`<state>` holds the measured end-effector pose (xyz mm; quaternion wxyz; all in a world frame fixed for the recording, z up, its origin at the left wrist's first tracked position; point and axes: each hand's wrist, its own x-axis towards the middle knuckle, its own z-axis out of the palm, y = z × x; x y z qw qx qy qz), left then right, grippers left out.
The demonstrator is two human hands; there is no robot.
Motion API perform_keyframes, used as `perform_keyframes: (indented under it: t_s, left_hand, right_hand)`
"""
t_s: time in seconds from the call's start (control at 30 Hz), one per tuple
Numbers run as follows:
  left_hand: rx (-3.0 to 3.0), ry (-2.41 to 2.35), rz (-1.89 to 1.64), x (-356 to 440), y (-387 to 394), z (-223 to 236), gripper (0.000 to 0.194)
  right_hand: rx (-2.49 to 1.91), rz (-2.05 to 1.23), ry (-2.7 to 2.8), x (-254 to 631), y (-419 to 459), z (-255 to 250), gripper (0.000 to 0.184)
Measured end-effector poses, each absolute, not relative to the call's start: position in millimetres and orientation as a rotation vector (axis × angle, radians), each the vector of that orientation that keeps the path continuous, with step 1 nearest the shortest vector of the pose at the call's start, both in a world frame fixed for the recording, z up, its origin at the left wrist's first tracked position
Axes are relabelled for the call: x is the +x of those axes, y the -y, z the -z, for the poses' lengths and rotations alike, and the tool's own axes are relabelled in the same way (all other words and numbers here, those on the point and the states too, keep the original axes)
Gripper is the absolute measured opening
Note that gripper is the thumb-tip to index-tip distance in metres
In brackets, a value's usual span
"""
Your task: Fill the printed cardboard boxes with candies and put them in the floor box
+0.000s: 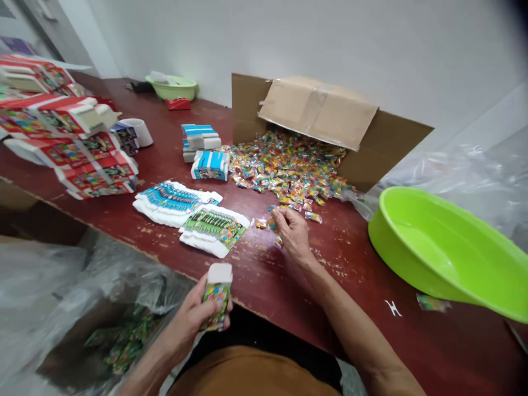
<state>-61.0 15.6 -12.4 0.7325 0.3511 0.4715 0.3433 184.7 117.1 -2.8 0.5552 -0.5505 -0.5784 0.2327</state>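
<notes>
Left hand (197,309) grasps a small green paperboard carton (218,292), flap (220,273) unclosed, well before the brown cardboard box (317,113). Nearer that box, the right hand (292,234) curls at colourful plastic-wrapped candies (260,224), grip unclear; a large loose heap (289,168) remains.

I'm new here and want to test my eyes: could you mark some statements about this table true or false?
1. The left hand holds a small green box. True.
2. Wrapped pieces spread from the carton onto the table. True.
3. The carton is sealed shut. False: its front is open.
4. Each hand holds a box. False: only the left does; the right hand is at some loose pieces.
5. A big green tub is right of the carton. True.
6. Every box is green. False: there are red boxes and blue boxes too.
</notes>
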Motion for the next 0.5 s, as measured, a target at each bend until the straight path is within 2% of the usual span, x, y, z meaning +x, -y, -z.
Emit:
perform_keyframes:
  t_s: [0.1, 0.37, 0.5]
  left_hand:
    - [0.838, -1.013, -0.777, -38, -20, 8, 0.045]
    - [0.88, -0.88, -0.728, -3, -9, 0, 0.041]
    - [0.763, -0.86, -0.801, 3, -8, -10, 0.053]
  right_hand:
    - [-1.191, -0.899, 1.207, 162, -96, -4, 0.034]
    - [-1.071, -0.982, 1.067, 120, -54, -4, 0.03]
    - [-1.072, -1.178, 0.93, 120, -32, 2, 0.033]
